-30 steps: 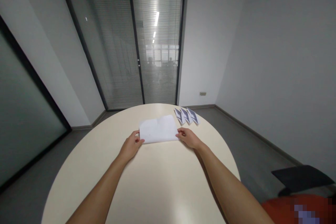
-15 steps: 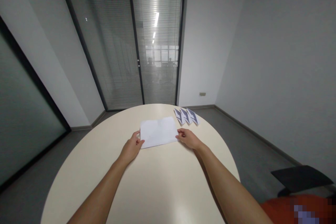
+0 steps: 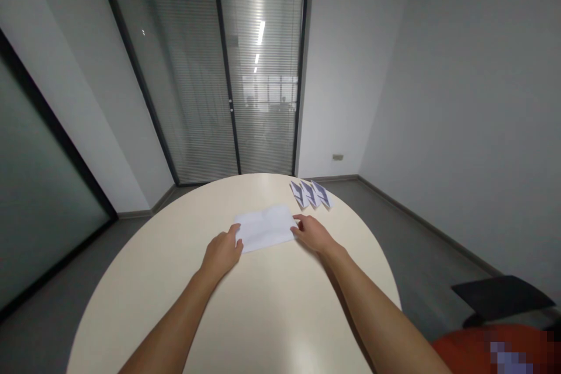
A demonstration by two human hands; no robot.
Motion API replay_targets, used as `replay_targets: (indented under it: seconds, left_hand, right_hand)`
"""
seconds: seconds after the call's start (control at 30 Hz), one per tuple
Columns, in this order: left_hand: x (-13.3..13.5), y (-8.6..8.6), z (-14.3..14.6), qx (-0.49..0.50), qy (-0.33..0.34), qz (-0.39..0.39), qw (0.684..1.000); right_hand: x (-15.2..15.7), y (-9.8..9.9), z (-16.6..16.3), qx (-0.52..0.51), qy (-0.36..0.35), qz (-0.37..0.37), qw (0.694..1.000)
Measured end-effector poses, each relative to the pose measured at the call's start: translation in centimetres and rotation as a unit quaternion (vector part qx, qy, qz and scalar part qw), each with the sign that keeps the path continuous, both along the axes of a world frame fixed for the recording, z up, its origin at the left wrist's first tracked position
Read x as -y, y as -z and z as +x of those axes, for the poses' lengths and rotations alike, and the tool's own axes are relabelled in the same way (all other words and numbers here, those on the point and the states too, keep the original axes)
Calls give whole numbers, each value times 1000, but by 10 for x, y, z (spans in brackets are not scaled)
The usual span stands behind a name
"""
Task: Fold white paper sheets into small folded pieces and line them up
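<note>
A white sheet of paper [image 3: 264, 229] lies on or just above the round table, wider than it is deep, with a slightly wavy far edge. My left hand [image 3: 222, 252] holds its left edge, with a finger and the thumb at the near left corner. At the right edge, my right hand [image 3: 313, 234] grips the paper between thumb and fingers. Just beyond my right hand stand three folded paper pieces [image 3: 311, 194] in a row, white with grey-blue shaded faces.
The cream round table [image 3: 258, 315] fills the lower middle. A black chair part [image 3: 502, 297] and something red-orange [image 3: 477, 347] are at the lower right. Behind the table are a glass partition with blinds [image 3: 193, 82] and white walls.
The paper's far edge has come nearer, so the sheet looks shallower. My left hand has shifted slightly right and nearer, its finger now over the paper's edge. The folded pieces have not moved.
</note>
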State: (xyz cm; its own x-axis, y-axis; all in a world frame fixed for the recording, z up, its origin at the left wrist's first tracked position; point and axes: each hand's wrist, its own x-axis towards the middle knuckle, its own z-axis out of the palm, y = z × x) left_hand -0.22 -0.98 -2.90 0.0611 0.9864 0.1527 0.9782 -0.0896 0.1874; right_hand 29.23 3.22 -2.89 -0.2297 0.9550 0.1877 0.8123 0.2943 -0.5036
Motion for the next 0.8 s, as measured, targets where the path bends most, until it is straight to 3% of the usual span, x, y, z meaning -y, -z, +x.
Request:
replay_targets:
  seconds: [0.13, 0.27, 0.43, 0.57, 0.7, 0.8]
  left_hand:
    - [6, -6, 3, -11, 27, -9, 1000]
    - [9, -9, 7, 1, 55, -9, 998]
    - [12, -18, 14, -33, 81, -13, 996]
    - [11, -20, 21, -30, 87, 39, 995]
    - [7, -5, 26, 10, 146, 111, 983]
    - [5, 8, 30, 1, 178, 58, 982]
  right_hand:
    - [10, -10, -6, 74, 51, 2, 996]
    - [18, -18, -19, 149, 88, 62, 983]
    - [29, -16, -44, 93, -54, 133, 985]
    - [37, -9, -57, 95, -167, 105, 976]
    - [41, -13, -62, 96, -173, 97, 975]
    - [43, -18, -65, 82, -163, 89, 979]
